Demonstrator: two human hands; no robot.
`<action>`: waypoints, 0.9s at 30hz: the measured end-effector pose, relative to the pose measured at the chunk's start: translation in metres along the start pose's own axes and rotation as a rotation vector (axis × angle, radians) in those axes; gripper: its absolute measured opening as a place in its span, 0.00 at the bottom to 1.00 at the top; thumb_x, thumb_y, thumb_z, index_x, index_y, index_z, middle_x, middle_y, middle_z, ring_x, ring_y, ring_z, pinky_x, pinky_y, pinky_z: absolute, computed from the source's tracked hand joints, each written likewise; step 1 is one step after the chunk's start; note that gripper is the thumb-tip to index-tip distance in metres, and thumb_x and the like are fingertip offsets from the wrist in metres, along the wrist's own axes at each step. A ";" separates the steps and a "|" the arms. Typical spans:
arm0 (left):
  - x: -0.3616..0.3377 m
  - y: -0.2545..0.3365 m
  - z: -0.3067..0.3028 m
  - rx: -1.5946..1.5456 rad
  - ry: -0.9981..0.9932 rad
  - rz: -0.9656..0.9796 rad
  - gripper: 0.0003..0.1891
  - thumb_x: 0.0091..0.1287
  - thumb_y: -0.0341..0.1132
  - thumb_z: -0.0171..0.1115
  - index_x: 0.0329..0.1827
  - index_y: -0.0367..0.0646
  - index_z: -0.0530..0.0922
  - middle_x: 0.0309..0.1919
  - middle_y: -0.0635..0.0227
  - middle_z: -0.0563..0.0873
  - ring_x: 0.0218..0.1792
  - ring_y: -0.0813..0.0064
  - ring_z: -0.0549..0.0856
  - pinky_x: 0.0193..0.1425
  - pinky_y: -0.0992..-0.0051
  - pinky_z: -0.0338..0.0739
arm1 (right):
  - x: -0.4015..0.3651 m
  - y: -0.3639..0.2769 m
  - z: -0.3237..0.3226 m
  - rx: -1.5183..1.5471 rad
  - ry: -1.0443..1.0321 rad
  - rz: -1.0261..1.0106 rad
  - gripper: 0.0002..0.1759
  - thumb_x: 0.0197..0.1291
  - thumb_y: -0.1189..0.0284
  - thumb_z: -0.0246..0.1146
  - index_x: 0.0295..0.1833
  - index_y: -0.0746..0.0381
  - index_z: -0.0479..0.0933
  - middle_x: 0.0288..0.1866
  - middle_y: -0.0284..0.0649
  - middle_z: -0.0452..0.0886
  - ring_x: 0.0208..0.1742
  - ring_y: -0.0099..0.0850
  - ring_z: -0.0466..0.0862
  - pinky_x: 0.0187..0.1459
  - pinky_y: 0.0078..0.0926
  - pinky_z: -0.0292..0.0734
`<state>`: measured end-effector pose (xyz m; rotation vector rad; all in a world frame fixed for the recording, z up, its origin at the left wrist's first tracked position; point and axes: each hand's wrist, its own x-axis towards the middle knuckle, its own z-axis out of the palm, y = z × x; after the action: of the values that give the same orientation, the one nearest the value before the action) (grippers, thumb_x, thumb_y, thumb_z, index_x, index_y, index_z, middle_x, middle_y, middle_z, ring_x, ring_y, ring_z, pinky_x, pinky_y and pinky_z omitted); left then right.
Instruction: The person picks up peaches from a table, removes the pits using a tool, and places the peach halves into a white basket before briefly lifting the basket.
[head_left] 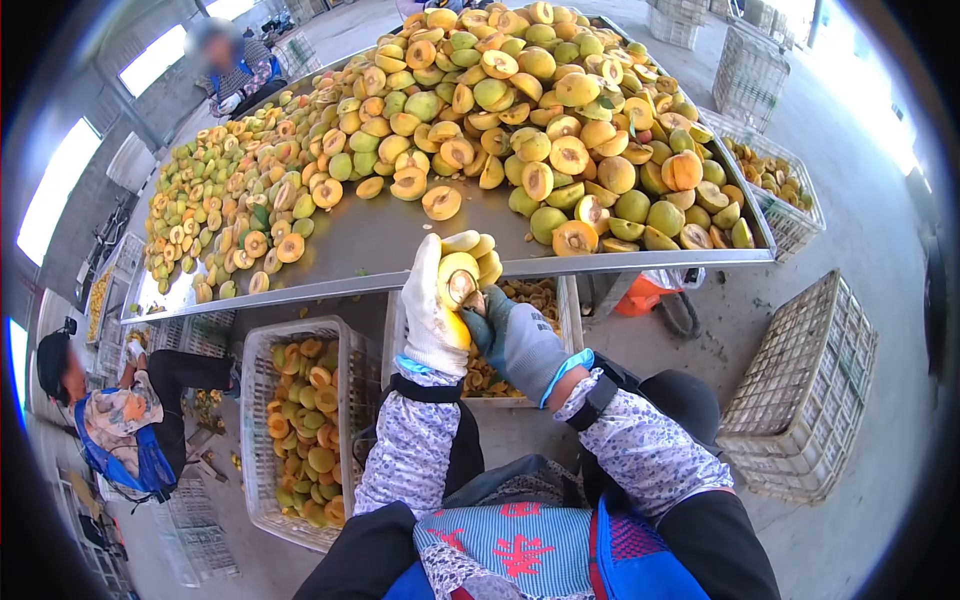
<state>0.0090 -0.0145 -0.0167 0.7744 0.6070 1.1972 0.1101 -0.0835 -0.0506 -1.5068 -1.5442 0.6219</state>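
My left hand (440, 305), in a white glove with yellow-stained fingers, is wrapped round a halved apricot (459, 278). The cut face with its brown centre is turned toward me. My right hand (515, 340), in a grey glove, is closed with its fingertips right at the fruit's lower edge. A small brown piece (475, 302) shows at those fingertips, but I cannot tell what it is. Both hands are just in front of the near rim of a metal table (480, 205) heaped with halved apricots (520, 95). Below them stands a crate (572, 335) holding apricot pieces.
A white crate of apricot halves (310, 430) stands at my left. On the right are an upturned-looking crate (795, 390) and another filled crate (800, 220). An orange bag (648, 292) hangs under the table. One person (120, 410) sits at left, another (235, 75) beyond the table.
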 end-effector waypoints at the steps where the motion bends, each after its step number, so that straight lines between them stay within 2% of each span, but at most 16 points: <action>1: -0.001 0.000 0.000 0.005 0.005 -0.006 0.25 0.82 0.48 0.46 0.55 0.32 0.81 0.47 0.49 0.89 0.46 0.57 0.90 0.53 0.60 0.86 | 0.000 0.001 -0.001 0.024 0.000 -0.016 0.18 0.70 0.61 0.65 0.55 0.63 0.78 0.35 0.57 0.85 0.37 0.60 0.84 0.35 0.52 0.78; 7: 0.004 0.010 -0.006 0.240 -0.037 -0.184 0.27 0.82 0.51 0.47 0.57 0.33 0.80 0.50 0.49 0.88 0.47 0.58 0.89 0.56 0.61 0.85 | -0.005 0.002 -0.009 -0.084 -0.040 0.031 0.17 0.70 0.61 0.65 0.53 0.63 0.79 0.36 0.59 0.84 0.39 0.61 0.83 0.36 0.51 0.78; 8: 0.004 0.013 -0.004 0.306 -0.033 -0.228 0.27 0.82 0.52 0.47 0.58 0.33 0.80 0.51 0.50 0.88 0.48 0.59 0.89 0.57 0.62 0.84 | -0.005 0.002 -0.010 -0.086 -0.025 0.011 0.17 0.71 0.61 0.64 0.52 0.64 0.78 0.35 0.56 0.85 0.36 0.58 0.84 0.35 0.49 0.78; 10: 0.001 0.015 0.000 0.238 -0.114 -0.161 0.27 0.82 0.53 0.48 0.60 0.34 0.80 0.50 0.51 0.88 0.49 0.61 0.89 0.58 0.63 0.83 | -0.005 0.006 -0.008 -0.087 0.003 -0.026 0.16 0.73 0.60 0.63 0.50 0.64 0.78 0.32 0.50 0.86 0.31 0.53 0.85 0.32 0.46 0.78; 11: 0.000 0.016 0.003 0.207 -0.157 -0.128 0.28 0.82 0.54 0.48 0.61 0.35 0.80 0.50 0.52 0.88 0.50 0.62 0.89 0.59 0.64 0.83 | -0.003 0.007 -0.003 0.101 0.052 -0.028 0.16 0.74 0.60 0.62 0.50 0.64 0.78 0.31 0.45 0.85 0.31 0.46 0.84 0.32 0.42 0.77; 13: -0.005 0.006 0.020 0.219 -0.061 0.167 0.29 0.81 0.55 0.47 0.62 0.36 0.80 0.50 0.52 0.88 0.51 0.63 0.88 0.61 0.65 0.82 | 0.004 0.005 0.010 0.477 0.145 -0.038 0.16 0.77 0.60 0.59 0.48 0.65 0.77 0.29 0.35 0.82 0.29 0.32 0.83 0.31 0.34 0.77; 14: -0.007 0.000 0.029 0.221 -0.009 0.318 0.29 0.81 0.56 0.47 0.63 0.36 0.79 0.49 0.53 0.88 0.52 0.64 0.88 0.62 0.66 0.81 | 0.004 -0.002 0.007 0.568 0.072 0.082 0.16 0.77 0.61 0.58 0.50 0.66 0.78 0.32 0.38 0.84 0.32 0.28 0.81 0.35 0.32 0.77; 15: -0.002 -0.011 0.026 0.261 0.027 0.388 0.30 0.81 0.57 0.46 0.62 0.37 0.80 0.48 0.55 0.88 0.50 0.66 0.88 0.56 0.68 0.84 | 0.004 -0.012 0.002 0.658 -0.001 0.204 0.16 0.78 0.62 0.58 0.51 0.66 0.79 0.35 0.41 0.85 0.35 0.24 0.78 0.39 0.29 0.78; 16: 0.001 -0.013 0.020 0.282 -0.010 0.309 0.30 0.81 0.58 0.46 0.61 0.37 0.80 0.47 0.55 0.88 0.48 0.66 0.89 0.54 0.68 0.84 | 0.002 -0.017 0.000 0.749 -0.075 0.329 0.17 0.78 0.63 0.57 0.53 0.67 0.79 0.38 0.44 0.86 0.39 0.20 0.75 0.42 0.27 0.78; 17: 0.003 -0.010 0.011 0.304 -0.046 0.226 0.30 0.81 0.58 0.46 0.59 0.37 0.81 0.46 0.56 0.89 0.46 0.67 0.89 0.51 0.69 0.85 | 0.001 -0.005 0.008 0.715 -0.070 0.239 0.19 0.78 0.61 0.57 0.53 0.68 0.79 0.40 0.42 0.87 0.41 0.21 0.77 0.44 0.29 0.78; 20: 0.009 0.011 -0.001 0.386 -0.192 0.000 0.31 0.81 0.58 0.45 0.52 0.35 0.83 0.40 0.57 0.90 0.38 0.69 0.90 0.43 0.73 0.85 | 0.000 0.015 0.003 0.166 -0.101 0.070 0.20 0.80 0.59 0.54 0.49 0.67 0.79 0.32 0.32 0.80 0.37 0.14 0.75 0.37 0.21 0.74; 21: 0.013 0.019 -0.003 0.441 -0.234 -0.085 0.31 0.81 0.58 0.45 0.51 0.35 0.83 0.40 0.57 0.90 0.38 0.69 0.90 0.43 0.73 0.85 | -0.001 0.015 -0.002 0.165 -0.177 0.123 0.21 0.79 0.57 0.54 0.51 0.66 0.80 0.33 0.34 0.81 0.38 0.14 0.75 0.38 0.19 0.73; 22: 0.014 0.024 -0.002 0.497 -0.276 -0.173 0.31 0.81 0.58 0.45 0.50 0.35 0.84 0.39 0.57 0.90 0.37 0.69 0.89 0.43 0.73 0.85 | -0.001 0.012 -0.001 0.325 -0.184 0.154 0.21 0.79 0.56 0.54 0.50 0.65 0.80 0.31 0.34 0.81 0.35 0.14 0.75 0.35 0.18 0.72; 24: 0.003 0.016 0.006 0.403 -0.158 -0.015 0.30 0.81 0.56 0.47 0.46 0.34 0.85 0.38 0.56 0.90 0.37 0.69 0.89 0.42 0.73 0.85 | 0.000 0.006 0.000 0.638 -0.202 0.207 0.22 0.79 0.53 0.53 0.47 0.63 0.80 0.28 0.34 0.80 0.31 0.15 0.76 0.31 0.18 0.72; 26: -0.004 0.005 0.015 0.387 -0.013 0.136 0.29 0.81 0.54 0.48 0.44 0.33 0.85 0.38 0.56 0.90 0.37 0.69 0.89 0.42 0.73 0.85 | -0.001 -0.018 -0.024 0.709 -0.390 0.404 0.24 0.79 0.50 0.51 0.44 0.60 0.79 0.25 0.31 0.77 0.24 0.16 0.74 0.24 0.18 0.68; 27: -0.004 0.007 0.012 0.386 0.005 0.095 0.28 0.80 0.52 0.50 0.41 0.32 0.85 0.35 0.56 0.90 0.34 0.70 0.89 0.42 0.73 0.85 | -0.001 -0.026 -0.035 0.742 -0.485 0.505 0.25 0.79 0.49 0.50 0.42 0.59 0.79 0.23 0.30 0.75 0.21 0.17 0.74 0.21 0.18 0.67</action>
<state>0.0128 -0.0196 -0.0036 1.1352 0.8259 1.1827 0.1253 -0.0962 -0.0117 -1.1850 -1.0342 1.7371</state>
